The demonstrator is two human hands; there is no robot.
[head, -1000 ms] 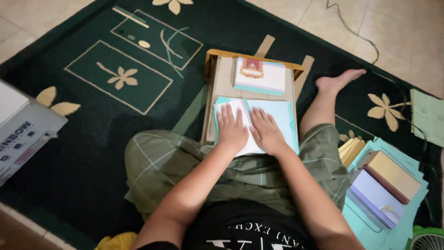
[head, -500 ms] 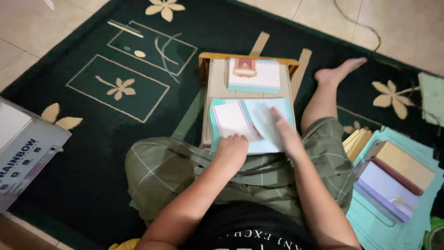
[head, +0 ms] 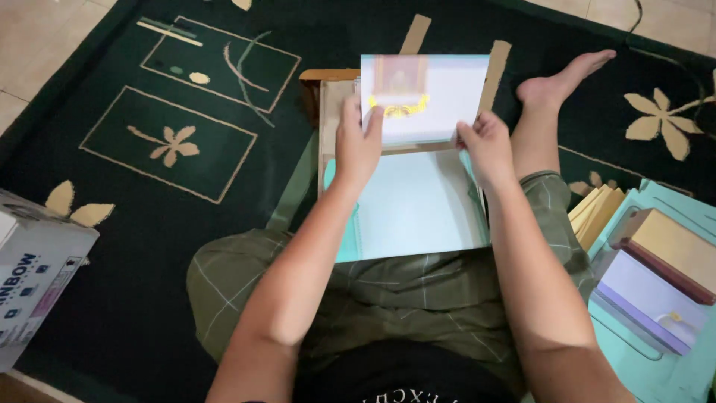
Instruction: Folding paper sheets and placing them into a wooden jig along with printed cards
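I hold a stack of pale cards (head: 429, 97) with a reddish and yellow design, lifted above a small wooden folding table (head: 328, 97). My left hand (head: 358, 142) grips its left edge and my right hand (head: 485, 145) grips its lower right corner. Below it, a light blue sheet (head: 418, 205) lies flat on the table over my lap. The table's far edge is hidden behind the stack.
I sit on a dark green rug (head: 149, 224) with beige flower patterns, my bare foot (head: 559, 78) stretched out at right. A white cardboard box (head: 33, 276) stands at left. At right a turquoise tray (head: 656, 351) holds stacks of tan, dark red and lilac books (head: 656, 276).
Both hands left the light blue sheet, reached to the far side of the table and picked up the stack of cards. The view has moved closer.
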